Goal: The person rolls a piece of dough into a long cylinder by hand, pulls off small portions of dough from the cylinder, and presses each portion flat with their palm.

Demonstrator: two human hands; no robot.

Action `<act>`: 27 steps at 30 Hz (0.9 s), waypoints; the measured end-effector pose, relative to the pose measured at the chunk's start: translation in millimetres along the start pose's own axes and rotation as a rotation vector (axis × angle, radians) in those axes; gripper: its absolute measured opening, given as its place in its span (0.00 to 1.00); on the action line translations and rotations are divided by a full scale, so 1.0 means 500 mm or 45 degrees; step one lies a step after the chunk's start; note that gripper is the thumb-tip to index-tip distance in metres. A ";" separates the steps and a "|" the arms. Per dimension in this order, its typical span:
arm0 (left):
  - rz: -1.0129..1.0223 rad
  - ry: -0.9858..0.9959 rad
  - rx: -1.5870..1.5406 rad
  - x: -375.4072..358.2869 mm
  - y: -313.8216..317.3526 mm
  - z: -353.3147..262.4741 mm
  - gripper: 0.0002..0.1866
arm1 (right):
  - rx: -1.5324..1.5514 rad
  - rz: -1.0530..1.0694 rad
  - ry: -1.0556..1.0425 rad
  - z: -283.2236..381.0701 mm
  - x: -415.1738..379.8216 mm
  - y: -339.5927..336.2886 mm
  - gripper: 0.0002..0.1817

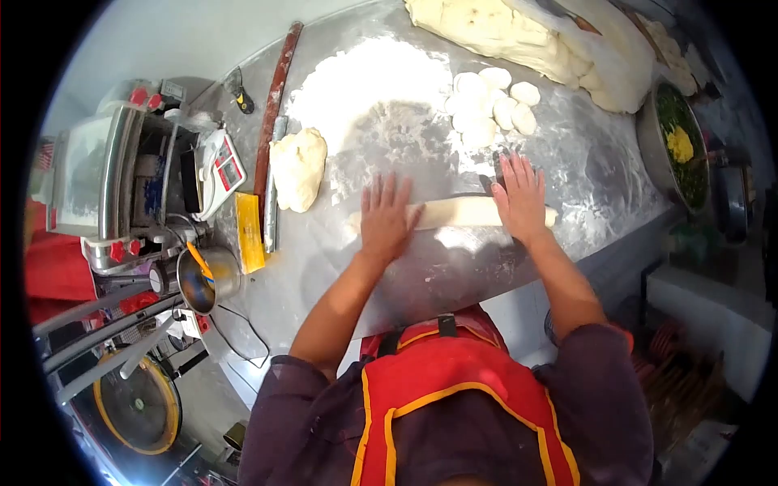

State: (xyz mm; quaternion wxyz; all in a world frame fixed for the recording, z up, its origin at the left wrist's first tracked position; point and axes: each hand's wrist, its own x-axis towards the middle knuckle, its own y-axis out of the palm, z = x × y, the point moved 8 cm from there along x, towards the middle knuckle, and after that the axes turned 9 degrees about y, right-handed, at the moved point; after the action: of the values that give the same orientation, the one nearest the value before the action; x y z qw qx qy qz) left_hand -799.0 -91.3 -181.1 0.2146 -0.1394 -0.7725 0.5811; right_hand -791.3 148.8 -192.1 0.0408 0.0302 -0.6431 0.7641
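A long roll of dough (458, 212) lies crosswise on the metal table in front of me. My left hand (387, 217) rests flat on its left part, fingers spread and slightly blurred. Toward the roll's right end, my right hand (523, 198) lies on top with fingers stretched out. Short ends of the roll show beyond both hands. Several small dough pieces (486, 105) are clustered past my right hand, on floured metal. To the left sits a separate lump of dough (298, 168).
A large dough mass (519, 40) lies at the back right. A bowl of chopped greens (663, 150) stands at the right edge. Leftward are a red-brown rod (278, 97), a yellow scraper (250, 232), a scale (223, 174) and a metal pot (197, 283). Flour (365, 81) covers the table's far part.
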 end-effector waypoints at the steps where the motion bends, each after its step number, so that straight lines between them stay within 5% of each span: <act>1: -0.092 -0.021 -0.145 0.000 -0.026 0.009 0.27 | 0.032 0.039 -0.064 0.003 0.008 -0.004 0.35; 4: -0.283 -0.029 -0.409 -0.042 -0.097 0.033 0.20 | 0.219 0.291 -0.234 0.027 -0.018 -0.023 0.38; 6: 0.038 -0.373 -0.895 -0.111 -0.033 0.030 0.22 | 0.321 0.410 -0.270 0.035 -0.048 -0.025 0.44; 9: 0.553 -0.661 -1.524 -0.171 0.127 -0.033 0.23 | 0.269 0.429 -0.198 0.024 -0.044 -0.001 0.38; 11: 0.642 -1.096 -2.142 -0.160 0.183 -0.102 0.27 | 0.558 0.531 -0.091 0.035 -0.029 -0.007 0.31; 13: 0.397 -1.456 -2.624 -0.121 0.180 -0.155 0.28 | 0.771 0.614 -0.042 0.064 -0.017 -0.052 0.26; 16: -0.295 -1.286 -3.401 -0.013 0.129 -0.180 0.30 | 0.840 0.647 -0.031 0.142 -0.040 -0.145 0.24; 20: -0.410 -1.639 -3.139 -0.016 0.080 -0.118 0.19 | 0.753 0.371 -0.108 0.228 -0.087 -0.202 0.30; 22: -0.181 -1.449 -3.006 -0.016 0.005 -0.077 0.16 | 0.977 0.469 -0.013 0.257 -0.098 -0.194 0.35; 27: 0.576 -0.682 -2.157 -0.010 -0.182 -0.012 0.15 | 2.330 1.024 0.545 0.303 -0.063 -0.047 0.34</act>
State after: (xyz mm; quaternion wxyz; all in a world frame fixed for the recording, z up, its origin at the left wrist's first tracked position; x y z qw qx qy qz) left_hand -788.8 -114.4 -93.3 -0.2647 -0.2587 -0.9186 -0.1387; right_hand -758.4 2.7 -146.2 -0.1435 -0.3054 0.2452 0.9089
